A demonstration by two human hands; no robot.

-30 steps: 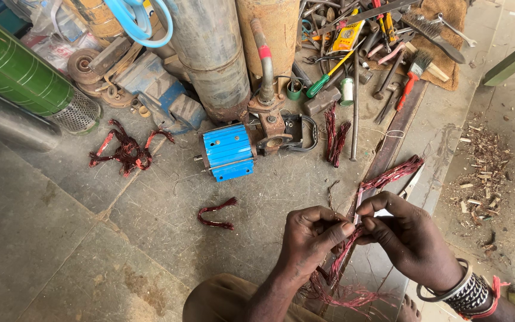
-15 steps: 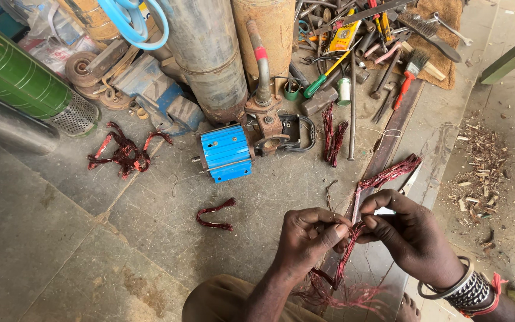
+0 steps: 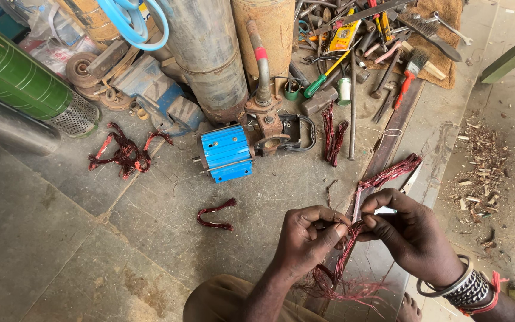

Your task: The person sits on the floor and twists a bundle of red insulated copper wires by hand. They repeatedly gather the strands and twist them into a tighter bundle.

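Low in the frame, right of centre: left hand [image 3: 306, 238] and right hand [image 3: 411, 234] close together, fingers [image 3: 336, 229] of both pinching a bundle of red wire [image 3: 346, 253]. One end of the bundle fanned up toward the right, over a dark plank [image 3: 396, 128]; the other trailing down in a loose tangle at the bottom edge. Above, mid-frame on the concrete floor [image 3: 61, 238]: a blue motor [image 3: 226, 153]. Just below that, a small loop of wire [image 3: 214, 216]. Left of the motor, a knotted wire clump [image 3: 125, 152]. Upper right: scattered tools [image 3: 377, 42].
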